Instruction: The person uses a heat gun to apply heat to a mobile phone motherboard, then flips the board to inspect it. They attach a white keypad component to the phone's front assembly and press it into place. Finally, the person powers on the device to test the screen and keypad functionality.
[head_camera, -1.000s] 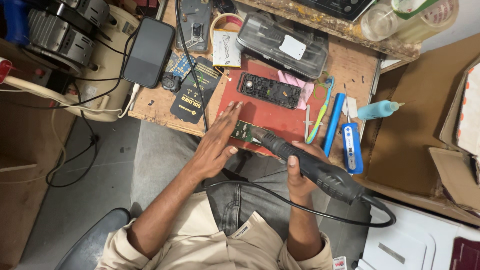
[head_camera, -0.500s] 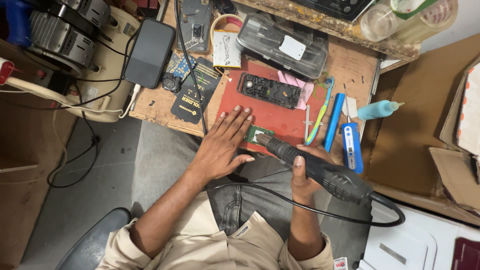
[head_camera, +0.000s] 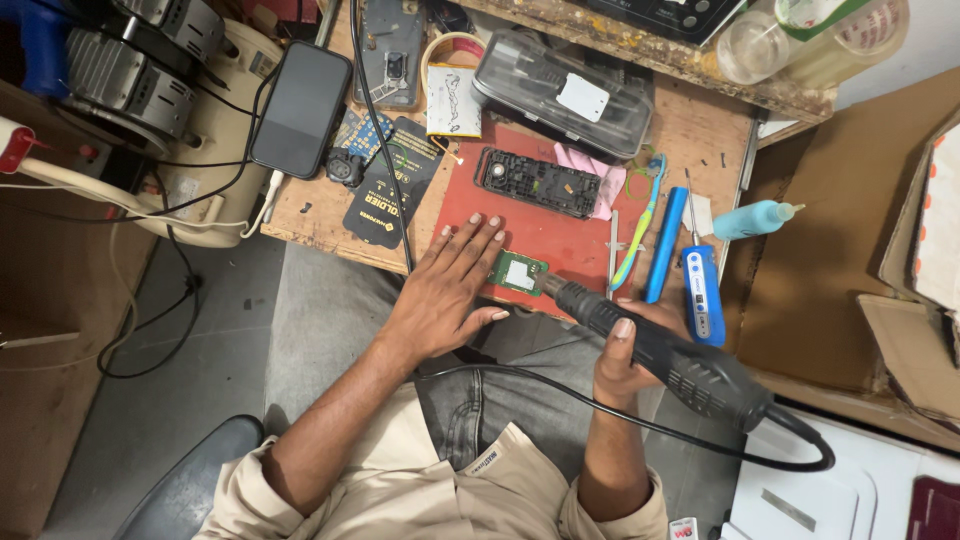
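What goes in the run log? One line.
left hand flat beside circuit board | right hand aims hot-air tool at board

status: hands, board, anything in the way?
Left hand flat beside small green board. Right hand gripping black corded tool, nozzle at board. Nothing between.

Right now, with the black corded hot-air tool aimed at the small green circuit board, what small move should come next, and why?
Probably press the left hand closer to steady the small green circuit board: the black hot-air tool nozzle, held by the right hand, sits at the board's edge on the red mat.
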